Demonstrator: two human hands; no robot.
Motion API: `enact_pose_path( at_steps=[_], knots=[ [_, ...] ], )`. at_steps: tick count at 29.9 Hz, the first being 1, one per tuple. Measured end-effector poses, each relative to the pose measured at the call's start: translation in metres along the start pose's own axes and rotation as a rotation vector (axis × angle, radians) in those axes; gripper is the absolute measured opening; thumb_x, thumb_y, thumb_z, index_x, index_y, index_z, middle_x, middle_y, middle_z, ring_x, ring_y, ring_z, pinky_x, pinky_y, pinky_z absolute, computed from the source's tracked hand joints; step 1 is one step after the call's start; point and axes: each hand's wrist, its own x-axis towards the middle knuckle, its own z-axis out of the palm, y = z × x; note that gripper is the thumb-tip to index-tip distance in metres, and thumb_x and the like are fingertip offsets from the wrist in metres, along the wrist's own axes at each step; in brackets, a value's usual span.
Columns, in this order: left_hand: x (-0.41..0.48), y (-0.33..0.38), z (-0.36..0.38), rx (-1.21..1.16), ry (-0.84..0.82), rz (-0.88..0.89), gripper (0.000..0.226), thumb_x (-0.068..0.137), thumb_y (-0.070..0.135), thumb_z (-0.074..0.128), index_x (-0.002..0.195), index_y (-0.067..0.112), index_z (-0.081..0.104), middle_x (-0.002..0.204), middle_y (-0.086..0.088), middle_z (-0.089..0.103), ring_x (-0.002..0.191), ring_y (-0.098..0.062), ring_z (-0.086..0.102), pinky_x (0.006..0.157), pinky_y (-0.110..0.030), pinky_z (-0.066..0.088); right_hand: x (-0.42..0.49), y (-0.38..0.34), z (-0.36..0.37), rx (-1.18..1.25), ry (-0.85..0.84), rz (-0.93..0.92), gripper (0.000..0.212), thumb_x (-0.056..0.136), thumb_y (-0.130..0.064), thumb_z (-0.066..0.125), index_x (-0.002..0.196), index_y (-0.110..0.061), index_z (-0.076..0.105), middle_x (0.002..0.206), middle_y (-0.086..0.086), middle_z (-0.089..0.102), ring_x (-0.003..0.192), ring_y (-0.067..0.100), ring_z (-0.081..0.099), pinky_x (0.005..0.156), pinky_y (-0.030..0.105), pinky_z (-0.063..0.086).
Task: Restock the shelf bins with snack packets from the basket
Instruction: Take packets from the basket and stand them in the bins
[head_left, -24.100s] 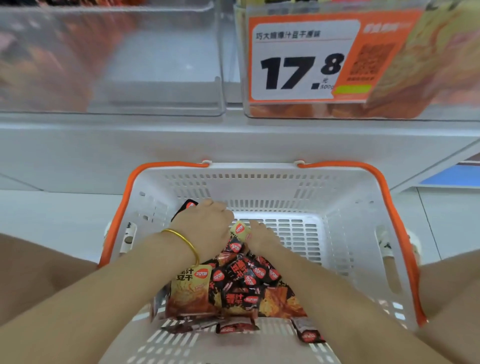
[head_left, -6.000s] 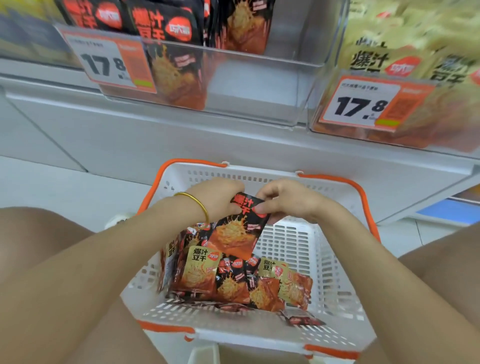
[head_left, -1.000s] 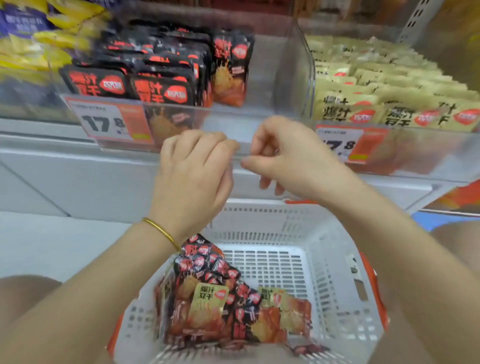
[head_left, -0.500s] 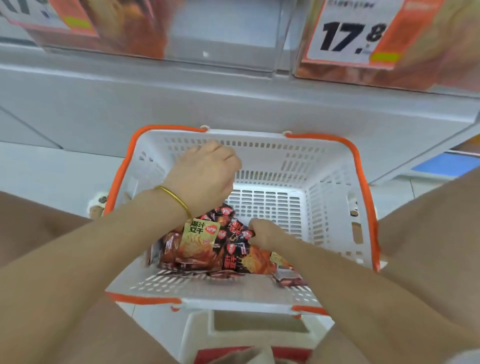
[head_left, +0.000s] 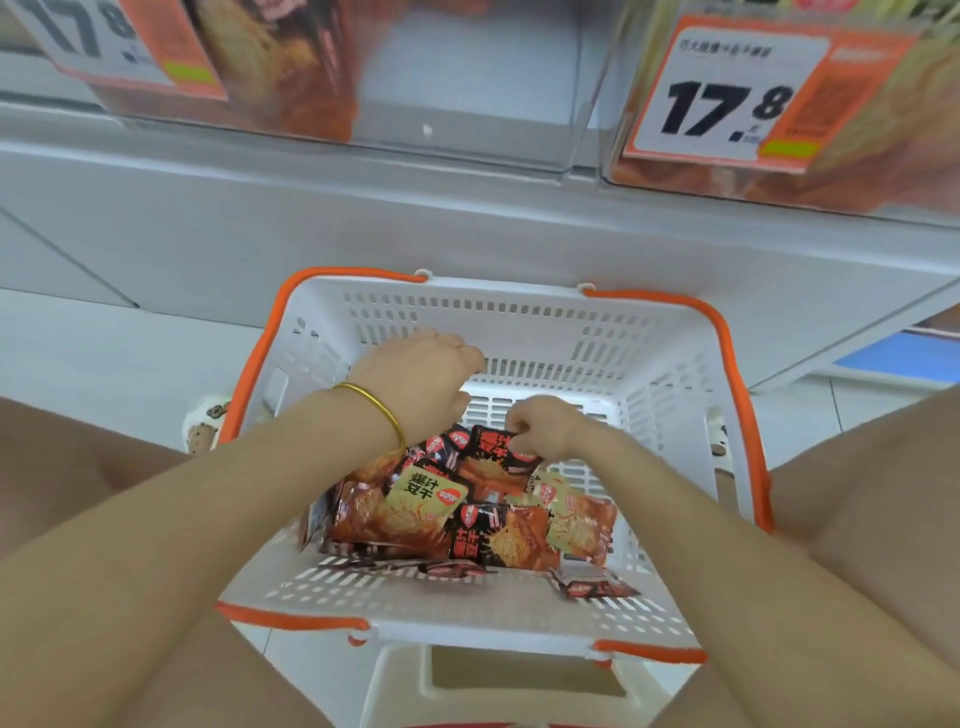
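The basket (head_left: 670, 395) holds a heap of snack packets (head_left: 431, 512), so restocking looks unfinished. The right hand (head_left: 537, 428) pinches a black packet (head_left: 493, 460) on top; the left hand (head_left: 421, 384) hovers curled, its grip unclear. The shelf bin (head_left: 467, 104) above shows space.

Bright, even overhead light with soft shadows; the clear plastic shelf bins (head_left: 467, 104) and orange price tags (head_left: 727, 98) blur and bow at the wide-angle edges.
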Motion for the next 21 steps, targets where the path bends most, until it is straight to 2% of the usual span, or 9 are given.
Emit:
enact_pose_path(
  at_steps=[2, 4, 7, 8, 11, 13, 15, 19, 21],
  knots=[
    [0.002, 0.001, -0.001, -0.161, -0.072, -0.048, 0.041, 0.094, 0.028, 0.051, 0.133, 0.018, 0.044, 0.132, -0.005, 0.051, 0.121, -0.024, 0.045, 0.099, -0.039, 0.041, -0.022, -0.014, -0.039, 0.077, 0.006, -0.062, 0.022, 0.091, -0.005, 0.055, 0.072, -0.009, 0.046, 0.075, 0.005, 0.046, 0.070, 0.023, 0.056, 0.059, 0.032, 0.053],
    [0.000, 0.002, -0.014, -0.337, -0.036, -0.086, 0.039, 0.092, 0.029, 0.056, 0.128, 0.015, 0.046, 0.124, -0.006, 0.055, 0.114, -0.024, 0.051, 0.090, -0.032, 0.043, -0.054, -0.034, -0.073, 0.156, 0.085, -0.147, 0.011, 0.092, -0.006, 0.056, 0.081, -0.008, 0.055, 0.083, 0.006, 0.054, 0.080, 0.026, 0.062, 0.072, 0.039, 0.058],
    [0.001, 0.008, -0.030, -0.579, 0.084, -0.102, 0.017, 0.089, 0.025, 0.062, 0.096, 0.014, 0.052, 0.082, 0.002, 0.054, 0.081, -0.020, 0.053, 0.058, -0.019, 0.035, -0.082, -0.047, -0.091, 0.390, 0.228, -0.206, 0.006, 0.091, -0.005, 0.059, 0.086, -0.005, 0.061, 0.084, 0.007, 0.058, 0.076, 0.019, 0.062, 0.073, 0.035, 0.059],
    [-0.002, 0.007, -0.039, -0.637, 0.157, -0.105, 0.016, 0.088, 0.023, 0.064, 0.088, 0.013, 0.051, 0.075, 0.003, 0.051, 0.074, -0.019, 0.051, 0.055, -0.018, 0.034, -0.090, -0.051, -0.093, 0.497, 0.293, -0.213, 0.006, 0.091, -0.006, 0.060, 0.085, -0.007, 0.060, 0.080, 0.005, 0.059, 0.072, 0.015, 0.061, 0.068, 0.031, 0.058],
    [-0.012, 0.002, -0.076, -0.844, 0.359, -0.058, 0.015, 0.085, 0.015, 0.067, 0.093, 0.004, 0.060, 0.089, -0.011, 0.066, 0.086, -0.026, 0.063, 0.076, -0.034, 0.050, -0.116, -0.067, -0.102, 0.886, 0.296, -0.293, 0.021, 0.084, -0.007, 0.068, 0.102, -0.013, 0.061, 0.088, 0.003, 0.068, 0.077, 0.015, 0.065, 0.070, 0.029, 0.056],
    [-0.020, -0.006, -0.108, -0.929, 0.504, -0.020, 0.020, 0.083, 0.013, 0.069, 0.099, 0.002, 0.063, 0.096, -0.013, 0.069, 0.090, -0.025, 0.065, 0.080, -0.039, 0.052, -0.129, -0.086, -0.112, 0.936, 0.264, -0.393, 0.036, 0.075, -0.004, 0.074, 0.106, -0.018, 0.061, 0.093, 0.001, 0.070, 0.083, 0.017, 0.066, 0.077, 0.036, 0.055],
    [-0.028, -0.014, -0.139, -0.951, 0.652, 0.039, 0.022, 0.082, 0.017, 0.071, 0.098, 0.004, 0.064, 0.093, -0.011, 0.070, 0.087, -0.021, 0.067, 0.080, -0.042, 0.053, -0.139, -0.113, -0.128, 0.919, 0.353, -0.481, 0.032, 0.075, 0.003, 0.071, 0.098, -0.018, 0.062, 0.085, -0.002, 0.070, 0.077, 0.014, 0.066, 0.075, 0.037, 0.055],
    [-0.035, -0.042, -0.190, -0.900, 1.139, 0.021, 0.013, 0.085, 0.025, 0.062, 0.096, 0.020, 0.056, 0.087, 0.008, 0.062, 0.075, 0.003, 0.058, 0.076, -0.018, 0.048, -0.151, -0.177, -0.181, 0.886, 0.747, -0.643, 0.026, 0.081, 0.005, 0.066, 0.098, -0.014, 0.061, 0.084, 0.000, 0.067, 0.077, 0.014, 0.064, 0.071, 0.032, 0.055],
    [-0.031, -0.059, -0.199, -0.608, 1.260, -0.044, 0.028, 0.087, 0.027, 0.049, 0.108, 0.011, 0.058, 0.101, 0.002, 0.062, 0.095, -0.011, 0.059, 0.088, -0.027, 0.044, -0.140, -0.200, -0.214, 0.750, 1.064, -0.605, 0.027, 0.078, 0.000, 0.069, 0.096, -0.017, 0.057, 0.083, -0.004, 0.063, 0.078, 0.013, 0.061, 0.071, 0.028, 0.052]
  ],
)
